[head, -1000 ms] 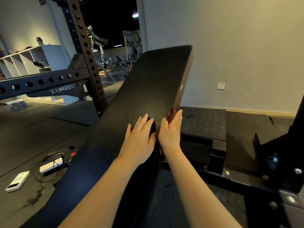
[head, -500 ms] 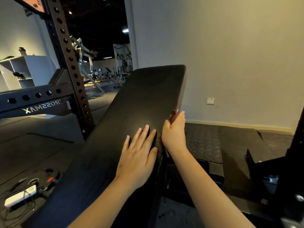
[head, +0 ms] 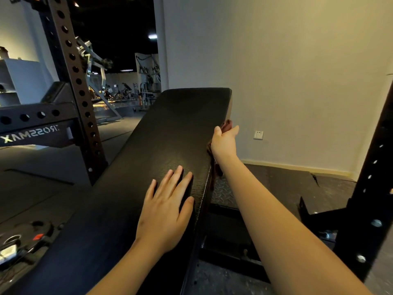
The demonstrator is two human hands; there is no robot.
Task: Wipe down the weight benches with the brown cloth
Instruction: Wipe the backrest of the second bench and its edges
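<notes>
A black padded weight bench [head: 170, 133] slopes up and away from me in the middle of the view. My left hand [head: 168, 209] lies flat on its top, fingers spread, near the right edge. My right hand [head: 224, 141] presses the brown cloth [head: 227, 125] against the bench's right side edge, farther up the pad. Most of the cloth is hidden behind the hand; a strip of it hangs below the wrist along the edge.
A black perforated rack upright [head: 74, 81] and crossbar stand to the left. Another rack post [head: 370, 184] rises at the right. A steel tread plate [head: 225, 192] lies right of the bench. Cables and devices [head: 19, 243] lie on the floor at lower left. A wall [head: 297, 71] stands behind.
My right hand has slid the cloth up along the bench's right edge, away from me. My left hand has stayed flat on the pad, now well behind the right.
</notes>
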